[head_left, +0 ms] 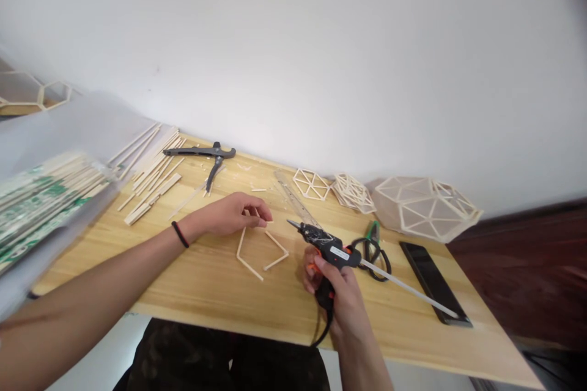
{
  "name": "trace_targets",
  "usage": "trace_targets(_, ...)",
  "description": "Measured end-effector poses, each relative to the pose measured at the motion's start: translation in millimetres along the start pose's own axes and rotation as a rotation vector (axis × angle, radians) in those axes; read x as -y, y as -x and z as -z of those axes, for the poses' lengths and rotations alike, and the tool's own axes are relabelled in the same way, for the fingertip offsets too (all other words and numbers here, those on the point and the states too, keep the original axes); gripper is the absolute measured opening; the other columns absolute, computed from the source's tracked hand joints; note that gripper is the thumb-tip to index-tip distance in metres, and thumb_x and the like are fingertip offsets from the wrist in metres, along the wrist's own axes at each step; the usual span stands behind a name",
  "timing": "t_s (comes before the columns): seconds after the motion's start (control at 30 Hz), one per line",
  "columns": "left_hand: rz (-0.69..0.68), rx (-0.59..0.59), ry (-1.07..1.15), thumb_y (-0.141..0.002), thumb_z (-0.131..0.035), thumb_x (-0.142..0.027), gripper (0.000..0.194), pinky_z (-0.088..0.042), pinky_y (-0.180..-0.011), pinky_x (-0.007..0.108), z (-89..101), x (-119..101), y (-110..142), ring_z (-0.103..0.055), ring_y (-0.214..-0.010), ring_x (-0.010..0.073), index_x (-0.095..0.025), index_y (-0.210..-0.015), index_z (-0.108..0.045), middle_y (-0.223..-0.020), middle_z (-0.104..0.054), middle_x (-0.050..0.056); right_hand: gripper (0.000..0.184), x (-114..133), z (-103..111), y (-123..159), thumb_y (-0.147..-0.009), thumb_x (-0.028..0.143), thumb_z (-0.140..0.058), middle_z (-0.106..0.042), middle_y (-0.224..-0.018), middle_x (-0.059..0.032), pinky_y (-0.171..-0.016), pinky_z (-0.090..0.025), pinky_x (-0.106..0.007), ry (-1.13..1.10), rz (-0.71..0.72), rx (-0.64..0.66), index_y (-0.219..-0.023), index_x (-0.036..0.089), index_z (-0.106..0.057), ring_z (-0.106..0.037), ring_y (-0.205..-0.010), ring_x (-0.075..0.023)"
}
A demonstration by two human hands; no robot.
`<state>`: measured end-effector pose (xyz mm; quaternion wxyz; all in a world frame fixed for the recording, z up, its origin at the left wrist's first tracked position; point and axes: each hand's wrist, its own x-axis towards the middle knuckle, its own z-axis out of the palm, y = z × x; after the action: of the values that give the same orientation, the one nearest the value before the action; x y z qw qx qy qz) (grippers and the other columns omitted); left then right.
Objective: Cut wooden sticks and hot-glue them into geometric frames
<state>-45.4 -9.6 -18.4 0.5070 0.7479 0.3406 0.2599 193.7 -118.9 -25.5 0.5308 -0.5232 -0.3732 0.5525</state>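
My right hand (337, 290) is wrapped round the handle of a black hot glue gun (332, 247). A long glue stick (408, 287) juts from the back of the gun, and its nozzle points left. My left hand (238, 214) pinches a short wooden stick (269, 222), mostly hidden by the fingers, just left of the nozzle. Below that hand, short sticks lie in two bent pieces on the table: a left piece (247, 266) and a right piece (279, 248), apart from each other. Nozzle and held stick do not touch.
On the wooden table (206, 287) lie a dark cutter (215, 156), loose sticks (153, 183), a clear ruler (296, 198), hexagonal stick frames (312, 184), a domed stick model (422, 204), green-and-black scissors (373, 244) and a black phone (431, 278). Packaged sticks (46, 208) lie left.
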Motion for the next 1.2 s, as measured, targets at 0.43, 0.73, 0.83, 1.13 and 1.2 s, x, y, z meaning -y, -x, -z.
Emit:
trace_targets(0.43,-0.013,0.103,0.076,-0.086,-0.065,-0.027,0.013,-0.044,-0.068,0.023,4.9,1.1,-3.2,-0.058,-0.074,0.0111,-0.015,-0.090,-0.069,-0.082,-0.069,0.000,0.042,-16.0,2.0,4.4,-0.086,0.056,-0.071,-0.048,-0.057,0.0012,-0.049,-0.029,-0.029,0.254,0.034,0.034,-0.067,0.020,-0.060,-0.041,-0.052,-0.0138)
trace_targets(0.73,0.004,0.128,0.123,-0.086,-0.065,-0.027,0.013,-0.043,-0.068,0.023,5.1,0.2,-4.0,-0.056,-0.074,0.0110,-0.014,-0.089,-0.067,-0.082,-0.067,0.000,0.049,-19.4,2.8,4.7,-0.087,0.060,-0.067,-0.047,-0.056,0.0010,-0.051,-0.032,-0.031,0.386,0.007,-0.018,-0.060,0.023,-0.050,-0.042,-0.054,-0.0155)
trace_targets(0.83,0.003,0.139,0.122,-0.086,-0.066,-0.028,0.014,-0.043,-0.069,0.023,5.3,0.3,-4.0,-0.056,-0.075,0.0110,-0.014,-0.089,-0.067,-0.082,-0.067,0.000,0.050,-18.7,4.9,3.4,-0.089,0.060,-0.065,-0.047,-0.056,0.0006,-0.051,-0.034,-0.032,0.434,0.017,0.001,-0.058,0.023,-0.050,-0.043,-0.054,-0.0159)
trace_targets(1.13,-0.007,0.155,0.161,-0.087,-0.067,-0.032,0.018,-0.043,-0.069,0.023,5.0,4.7,-5.0,-0.056,-0.074,0.0112,-0.014,-0.091,-0.067,-0.083,-0.067,0.001,0.049,-18.8,7.7,3.8,-0.085,0.059,-0.067,-0.049,-0.057,-0.0006,-0.048,-0.035,-0.029,0.492,-0.003,-0.034,-0.059,0.021,-0.053,-0.044,-0.054,-0.0155)
trace_targets(1.2,-0.008,0.157,0.172,-0.087,-0.067,-0.032,0.019,-0.043,-0.069,0.023,5.0,4.9,-5.2,-0.056,-0.074,0.0114,-0.014,-0.091,-0.067,-0.083,-0.067,0.001,0.048,-19.6,8.3,3.5,-0.084,0.059,-0.068,-0.049,-0.057,-0.0004,-0.048,-0.034,-0.029,0.493,-0.014,-0.040,-0.058,0.021,-0.054,-0.043,-0.054,-0.0153)
